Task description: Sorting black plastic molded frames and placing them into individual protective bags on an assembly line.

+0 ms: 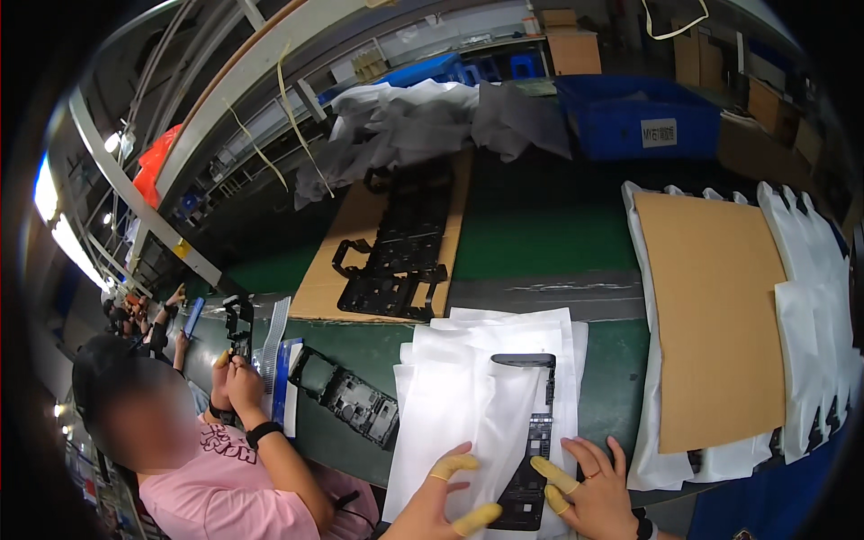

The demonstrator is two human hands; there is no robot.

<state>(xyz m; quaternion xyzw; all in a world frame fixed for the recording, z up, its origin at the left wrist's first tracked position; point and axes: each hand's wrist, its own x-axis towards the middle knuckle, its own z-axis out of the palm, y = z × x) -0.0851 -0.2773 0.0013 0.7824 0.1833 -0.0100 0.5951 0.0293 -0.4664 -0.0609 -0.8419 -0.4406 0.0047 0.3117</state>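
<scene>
A black plastic frame part (520,490) with a long narrow arm and a bent top lies on a stack of white foam sleeves (450,396). My right hand (596,493) is at its right edge, with the index fingertip over the part and the thumb just below; the fingers are spread. To the left of the part, my left hand (441,499) hovers at the white sleeve, its thumb and index finger apart and nothing between them. Yellow finger cots cover the thumb and index finger of both hands.
Black frames (396,243) lie on cardboard on the conveyor belt. Another black frame (360,405) rests left of the sleeves. A person in pink (225,477) holds a black part. At right are filled white sleeves under a cardboard sheet (715,324); a blue bin (630,117) stands behind.
</scene>
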